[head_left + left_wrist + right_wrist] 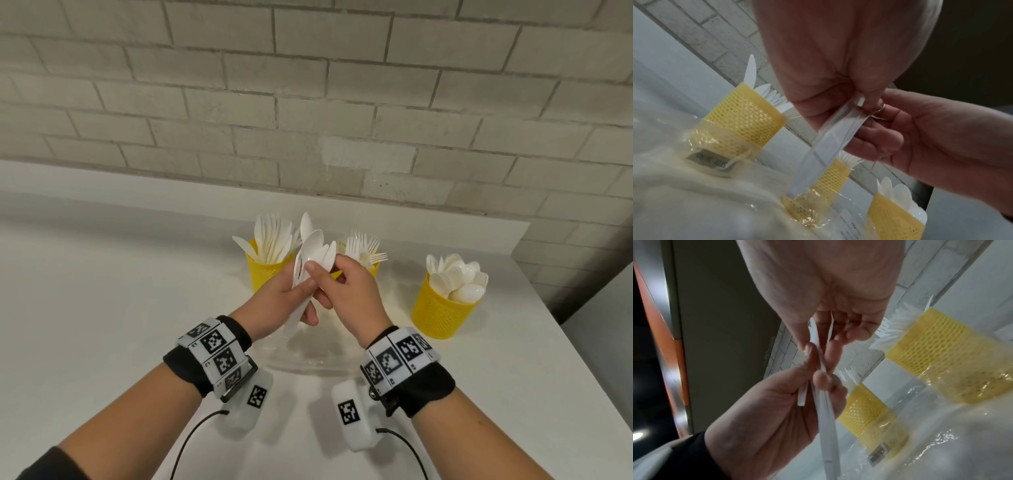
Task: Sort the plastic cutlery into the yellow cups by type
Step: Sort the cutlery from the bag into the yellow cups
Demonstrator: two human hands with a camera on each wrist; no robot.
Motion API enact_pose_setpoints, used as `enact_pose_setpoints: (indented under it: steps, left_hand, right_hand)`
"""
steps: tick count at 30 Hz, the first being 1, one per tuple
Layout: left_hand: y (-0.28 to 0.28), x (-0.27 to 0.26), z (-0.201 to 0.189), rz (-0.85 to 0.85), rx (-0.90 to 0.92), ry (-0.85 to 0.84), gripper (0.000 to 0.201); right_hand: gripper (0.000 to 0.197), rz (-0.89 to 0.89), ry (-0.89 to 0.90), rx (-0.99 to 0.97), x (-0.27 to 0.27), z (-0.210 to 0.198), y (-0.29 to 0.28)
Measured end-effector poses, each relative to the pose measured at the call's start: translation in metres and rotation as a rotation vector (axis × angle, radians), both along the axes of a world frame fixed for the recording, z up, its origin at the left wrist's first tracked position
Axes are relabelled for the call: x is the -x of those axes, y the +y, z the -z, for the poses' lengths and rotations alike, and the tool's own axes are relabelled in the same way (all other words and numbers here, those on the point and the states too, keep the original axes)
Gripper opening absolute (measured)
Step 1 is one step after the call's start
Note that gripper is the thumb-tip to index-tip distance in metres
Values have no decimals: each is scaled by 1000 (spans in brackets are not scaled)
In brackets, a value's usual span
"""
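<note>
The left hand (pixel 274 301) curls its fingers (pixel 824 381) round the handles of a bunch of white plastic spoons (pixel 310 260), bowls fanned upward. The right hand (pixel 346 294) pinches one of the spoons near its neck between thumb and forefinger. Just behind the fingers stand two yellow mesh cups: the knife cup (pixel 267 270) to the left, the fork cup (pixel 371 269) to the right. Farther right stands the spoon cup (pixel 442 311). Under the hands a clear plastic bag (pixel 308 356) lies on the white counter (pixel 102 308).
</note>
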State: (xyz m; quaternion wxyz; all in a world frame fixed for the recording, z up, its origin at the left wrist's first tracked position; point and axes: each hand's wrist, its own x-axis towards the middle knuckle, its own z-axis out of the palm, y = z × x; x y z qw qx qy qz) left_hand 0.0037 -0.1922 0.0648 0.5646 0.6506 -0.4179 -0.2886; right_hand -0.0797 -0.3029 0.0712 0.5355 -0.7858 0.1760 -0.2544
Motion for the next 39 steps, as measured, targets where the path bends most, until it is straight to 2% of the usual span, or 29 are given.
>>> enact_pose_setpoints:
  steps: [5, 9, 13, 15, 17, 22, 24, 26, 28, 29, 31, 33, 36, 37, 39]
  left_hand:
    - [4, -2, 2, -89, -9, 24, 14]
    - [14, -19, 5, -220, -19, 120, 18]
    - [29, -42, 8, -386, 6, -5, 7]
    - [32, -51, 10, -458, 17, -76, 10]
    - [31, -56, 11, -482, 32, -97, 16]
    - [25, -55, 14, -462, 47, -125, 15]
    - [24, -53, 14, -455, 19, -147, 18]
    - [21, -49, 15, -439, -10, -181, 20]
    - [13, -41, 14, -394, -20, -218, 15]
    - [7, -35, 13, -352, -4, -224, 13]
    - [-9, -21, 15, -230, 50, -239, 24]
    - [-25, -10, 27, -155, 37, -292, 32]
    - [-44, 7, 42, -148, -116, -604, 56]
    - [-52, 14, 43, -115, -119, -626, 58]
    - [-68, 27, 41, -70, -130, -605, 47]
  right_hand:
    - [20, -27, 23, -111, -13, -8, 0]
    - [25, 77, 58, 26, -36, -14, -14]
    - [20, 189, -115, 82, -64, -40, -30]
    - [21, 206, -216, 75, -83, -47, -31]
    - [25, 180, -207, 100, -101, -43, -24]
    - [32, 51, 18, 205, -123, -23, -10]
    - [40, 70, 7, 201, -113, -25, -12]
    - [42, 78, -77, 160, -96, -29, -12]
    - [41, -7, -141, 40, -78, -27, -10]
    - [40, -57, -131, -3, -68, -25, -8]
    - [41, -97, -47, -20, -51, -14, -6]
    - [36, -75, 2, -61, -37, -2, -8]
    - [16, -3, 31, -90, -15, 6, -22]
    - [12, 21, 36, -78, -5, 4, -30]
    - [9, 77, 19, -45, 15, -3, -51]
